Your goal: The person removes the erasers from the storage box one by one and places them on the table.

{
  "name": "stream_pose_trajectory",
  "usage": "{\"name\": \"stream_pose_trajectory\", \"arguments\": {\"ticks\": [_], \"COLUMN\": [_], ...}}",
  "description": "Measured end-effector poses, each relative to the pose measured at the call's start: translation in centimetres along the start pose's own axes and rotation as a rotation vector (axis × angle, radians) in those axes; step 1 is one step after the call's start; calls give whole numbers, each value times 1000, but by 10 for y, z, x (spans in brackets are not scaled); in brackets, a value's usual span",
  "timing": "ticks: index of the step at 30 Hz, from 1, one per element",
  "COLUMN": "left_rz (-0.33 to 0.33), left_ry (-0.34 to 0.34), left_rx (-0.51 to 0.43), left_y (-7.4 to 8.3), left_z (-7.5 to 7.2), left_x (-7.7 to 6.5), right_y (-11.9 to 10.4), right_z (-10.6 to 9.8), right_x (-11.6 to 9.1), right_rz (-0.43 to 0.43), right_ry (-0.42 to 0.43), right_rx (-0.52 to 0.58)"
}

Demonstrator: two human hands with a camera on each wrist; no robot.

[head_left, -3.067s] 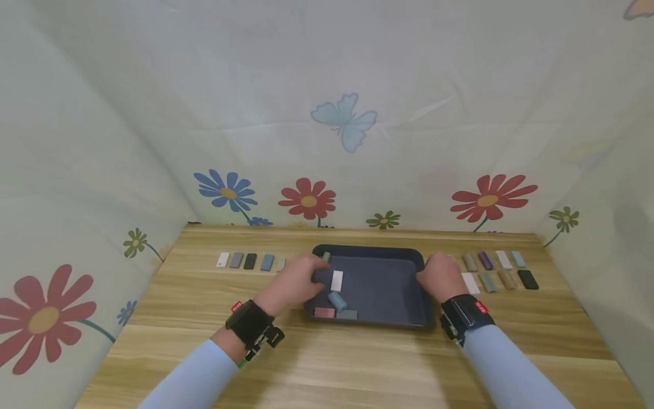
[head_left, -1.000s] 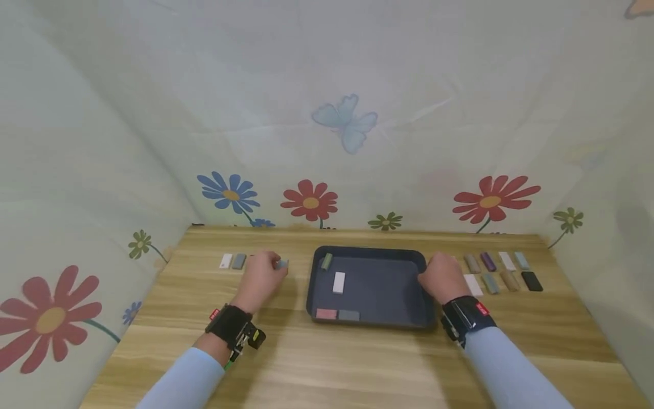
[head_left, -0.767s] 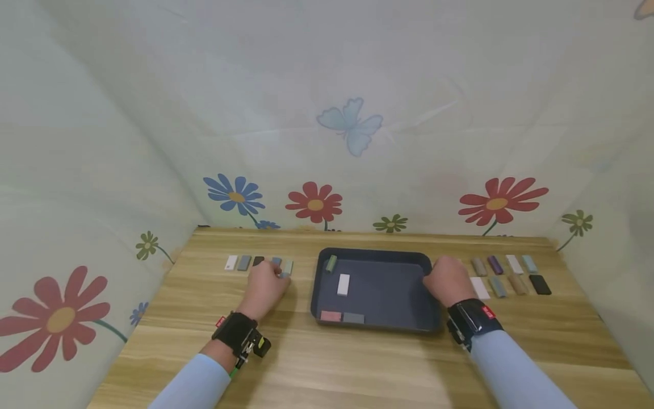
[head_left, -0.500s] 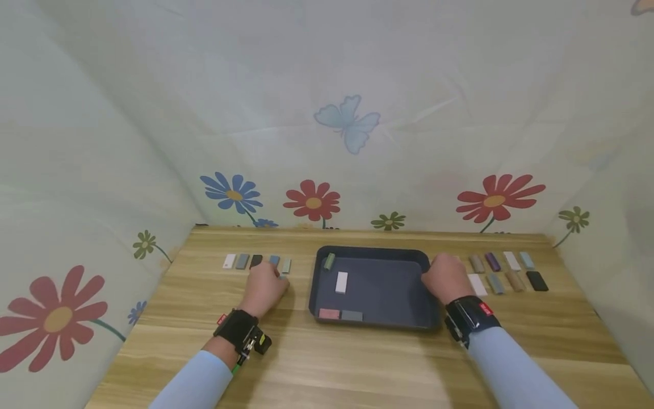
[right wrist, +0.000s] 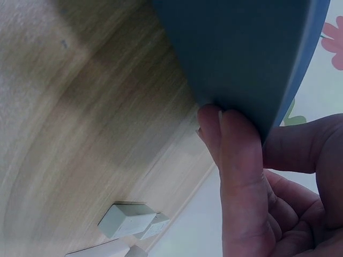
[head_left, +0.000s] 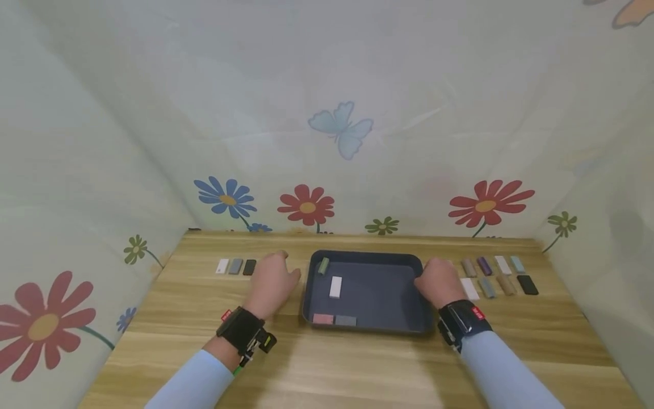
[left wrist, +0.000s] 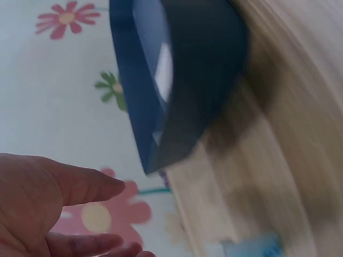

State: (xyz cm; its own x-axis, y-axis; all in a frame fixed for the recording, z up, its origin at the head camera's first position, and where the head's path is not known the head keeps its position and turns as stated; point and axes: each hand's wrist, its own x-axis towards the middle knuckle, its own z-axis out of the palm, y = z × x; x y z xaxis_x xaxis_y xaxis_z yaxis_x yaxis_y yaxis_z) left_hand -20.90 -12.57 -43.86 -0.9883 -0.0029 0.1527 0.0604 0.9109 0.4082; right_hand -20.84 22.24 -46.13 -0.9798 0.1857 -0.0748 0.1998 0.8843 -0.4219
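Observation:
A shallow dark blue tray [head_left: 383, 295] lies on the wooden table. My right hand [head_left: 440, 282] pinches its right rim; in the right wrist view, fingertips [right wrist: 241, 139] press the tray's outer wall with the thumb opposite. Left of the tray hovers my left hand [head_left: 271, 286], holding nothing, thumb and fingers apart in the left wrist view. A light blue piece [left wrist: 254, 246] lies on the table below it, hidden by the hand in the head view. Inside the tray are a green roll [head_left: 324, 266], a white block [head_left: 335, 287], a pink block [head_left: 323, 319] and a grey block [head_left: 346, 321].
A white block [head_left: 222, 266], a grey one [head_left: 235, 266] and a black one [head_left: 249, 267] stand in a row at the left. Several small pieces lie right of the tray, among them a purple roll [head_left: 485, 266] and a black block [head_left: 528, 284]. A flowered curtain surrounds the table.
My left hand took the blue roll from the tray, carried it left to the table beside the row, let go, and has lifted slightly right. The right hand keeps its grip on the rim.

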Motion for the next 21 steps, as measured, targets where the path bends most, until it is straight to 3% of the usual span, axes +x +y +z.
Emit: {"name": "stream_pose_trajectory", "arguments": {"ticks": [3,9,15,21], "left_rz": [41,111,156,178], "left_ry": [-32,-198,-330,-307], "left_rx": [-55,-92,-62,27], "left_y": [26,63,77,82], "left_z": [5,25,47,61], "left_x": [1,-3,-5,-3], "right_y": [1,0,1,1], "right_z": [-1,-1,0,-2], "right_x": [-1,-4,-4,-2], "right_rz": [1,12,-3,-9], "right_ry": [7,-8,16,24], "right_rx": [3,23,8,15]}}
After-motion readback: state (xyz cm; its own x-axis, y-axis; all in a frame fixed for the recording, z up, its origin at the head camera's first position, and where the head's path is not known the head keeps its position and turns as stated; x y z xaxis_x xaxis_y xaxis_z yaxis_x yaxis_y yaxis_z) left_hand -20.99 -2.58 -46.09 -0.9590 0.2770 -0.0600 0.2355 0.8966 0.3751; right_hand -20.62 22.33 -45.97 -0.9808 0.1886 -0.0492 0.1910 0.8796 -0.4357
